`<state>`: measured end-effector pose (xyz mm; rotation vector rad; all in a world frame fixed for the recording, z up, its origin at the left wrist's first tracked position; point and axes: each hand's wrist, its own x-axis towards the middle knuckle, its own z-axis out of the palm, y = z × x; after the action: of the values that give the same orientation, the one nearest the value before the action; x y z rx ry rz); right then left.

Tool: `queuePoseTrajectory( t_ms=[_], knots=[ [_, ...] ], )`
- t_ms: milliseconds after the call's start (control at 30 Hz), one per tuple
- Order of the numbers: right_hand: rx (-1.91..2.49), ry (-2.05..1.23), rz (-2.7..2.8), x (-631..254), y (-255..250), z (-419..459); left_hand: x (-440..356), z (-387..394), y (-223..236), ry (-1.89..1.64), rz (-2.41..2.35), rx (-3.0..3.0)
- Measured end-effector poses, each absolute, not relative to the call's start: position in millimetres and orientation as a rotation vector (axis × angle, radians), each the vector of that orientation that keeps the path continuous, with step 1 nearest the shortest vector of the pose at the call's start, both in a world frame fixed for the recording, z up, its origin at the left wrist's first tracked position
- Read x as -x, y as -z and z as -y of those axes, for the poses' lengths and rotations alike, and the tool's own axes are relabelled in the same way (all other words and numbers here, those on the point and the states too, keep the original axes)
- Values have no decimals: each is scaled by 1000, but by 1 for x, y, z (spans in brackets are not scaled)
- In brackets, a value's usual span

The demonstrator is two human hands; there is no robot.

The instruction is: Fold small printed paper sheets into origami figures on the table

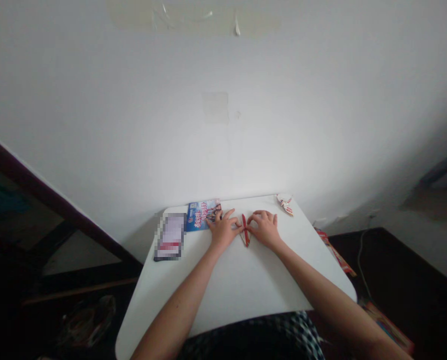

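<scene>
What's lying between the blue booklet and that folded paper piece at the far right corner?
Both hands, left and right, pressing a red folded paper, per the head view.

Both hands are resting on a white rounded table (242, 285), the left hand (223, 231) and right hand (264, 229) pressing a small red folded paper piece (245, 230) between their fingertips. A blue printed booklet (203, 215) is lying just beside the left hand, a red-and-white folded paper (285, 204) sitting at the far right corner.
</scene>
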<state>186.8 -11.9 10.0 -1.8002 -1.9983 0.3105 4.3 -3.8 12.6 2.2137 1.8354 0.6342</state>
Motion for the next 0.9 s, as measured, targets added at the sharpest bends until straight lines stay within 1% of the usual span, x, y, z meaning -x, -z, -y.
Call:
queuePoseTrajectory(
  t_ms=[467,900],
  knots=[
    [1770,-279,1978,-188,-6,10,-7,7,-16,-643,-1854,-2183],
    [1724,-330,1989,-193,-3,8,8,4,-20,-631,-1748,-2185]
  ],
)
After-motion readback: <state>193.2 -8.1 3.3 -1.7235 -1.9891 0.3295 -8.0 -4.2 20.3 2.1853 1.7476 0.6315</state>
